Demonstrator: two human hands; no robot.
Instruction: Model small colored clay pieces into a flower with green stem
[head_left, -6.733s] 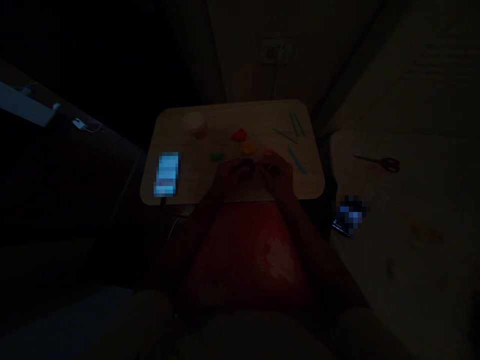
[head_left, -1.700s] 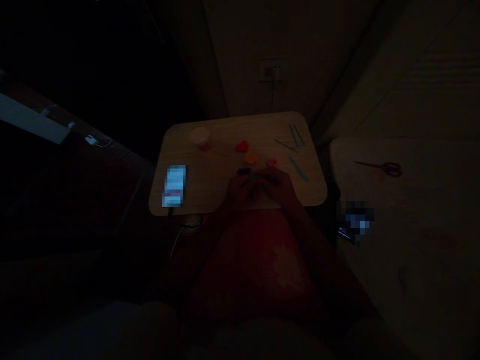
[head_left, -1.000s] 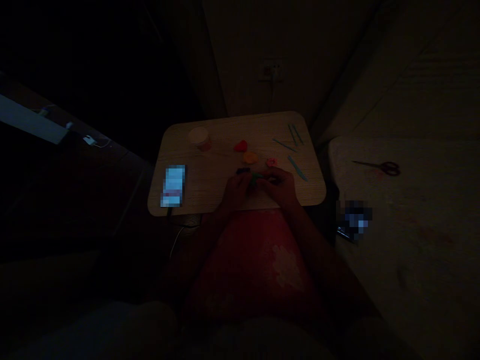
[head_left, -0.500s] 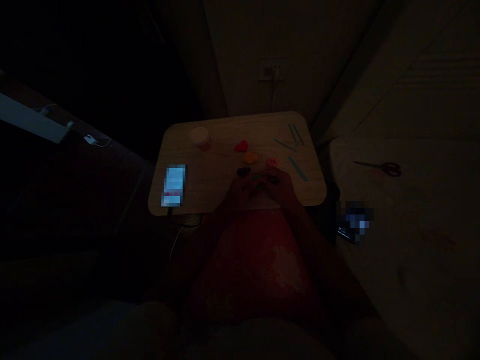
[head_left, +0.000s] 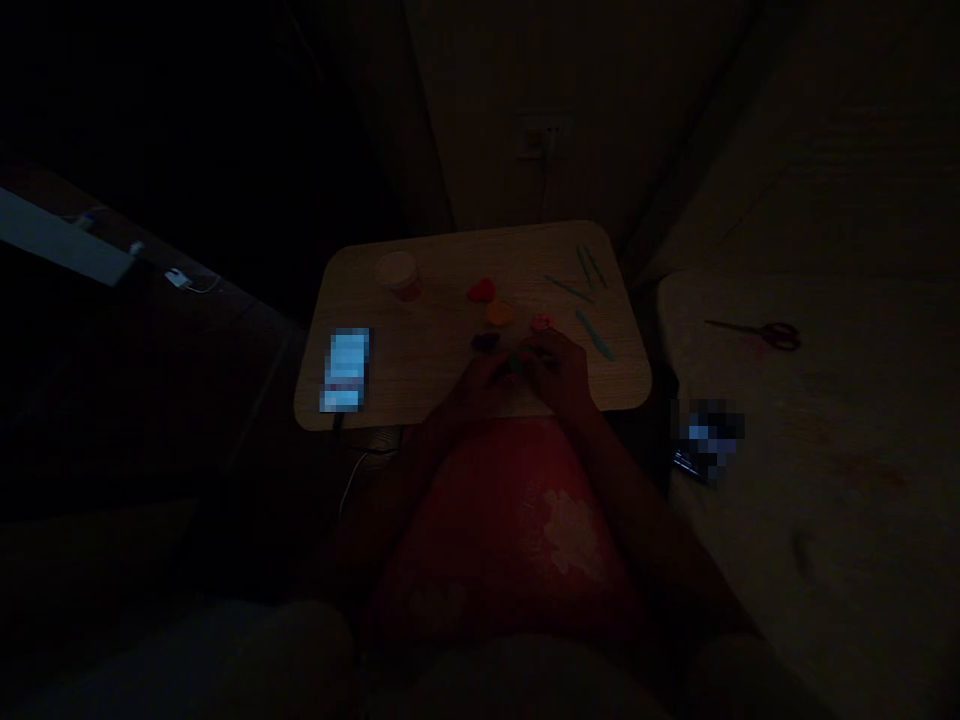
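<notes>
In dim light, my left hand (head_left: pixel 480 382) and my right hand (head_left: pixel 561 372) meet over the table's front edge. Between their closed fingertips shows a small green lump of modelling clay (head_left: pixel 515 364); its exact shape is lost in the dark. Just past the fingers lie a dark purplish lump (head_left: pixel 485 342) and a pink ring-like piece (head_left: pixel 541 322). Farther back are an orange lump (head_left: pixel 499 315) and a red lump (head_left: pixel 481 290).
On the light wooden table (head_left: pixel 435 375) stand a tub (head_left: pixel 399 275) and a lit phone (head_left: pixel 346 368) with a cable. Several teal sticks lie at right, with a teal modelling knife (head_left: pixel 595 335). Scissors (head_left: pixel 765 333) and another device (head_left: pixel 707 440) rest on the pale surface beside it.
My fingers have shifted slightly around the green clay, and more of it shows between them. The things on the table keep their places; the view has moved a little.
</notes>
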